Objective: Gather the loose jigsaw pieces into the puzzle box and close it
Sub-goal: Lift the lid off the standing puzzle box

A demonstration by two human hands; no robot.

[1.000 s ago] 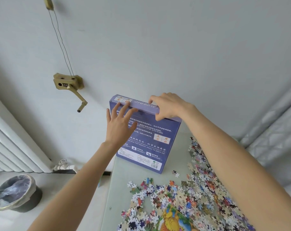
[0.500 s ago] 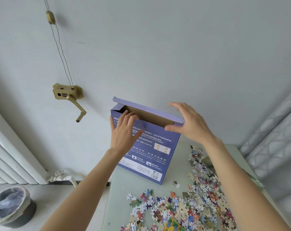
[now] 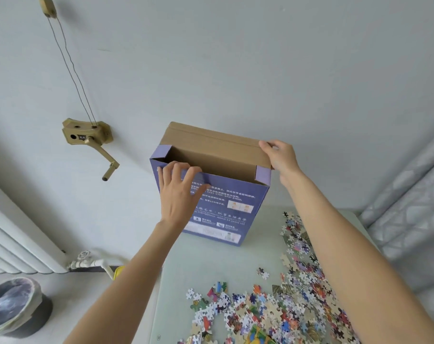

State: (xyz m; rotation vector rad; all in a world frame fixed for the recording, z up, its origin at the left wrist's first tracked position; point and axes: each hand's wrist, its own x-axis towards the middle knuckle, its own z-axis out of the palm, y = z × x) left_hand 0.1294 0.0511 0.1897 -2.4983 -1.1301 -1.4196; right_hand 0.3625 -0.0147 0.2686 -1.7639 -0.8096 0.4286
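Observation:
A purple puzzle box (image 3: 226, 209) stands upright at the far end of the pale table (image 3: 186, 281), against the wall. Its top is open and the brown inside of the lid flap (image 3: 211, 142) is folded up and back. My left hand (image 3: 178, 192) lies on the box's front face, fingers hooked over the top front edge near the left corner. My right hand (image 3: 279, 155) pinches the right end of the raised flap. Several loose jigsaw pieces (image 3: 273, 306) are scattered over the near and right parts of the table.
A white radiator (image 3: 15, 242) with a valve stands at the left. A lined bin (image 3: 12, 306) sits on the floor at the lower left. A brass crank winch (image 3: 91, 140) with a cord hangs on the wall. Patterned bedding (image 3: 409, 207) lies at the right.
The box went from closed to open: my right hand lifted the lid flap up and back, then took hold of its right end. My left hand stayed on the front face.

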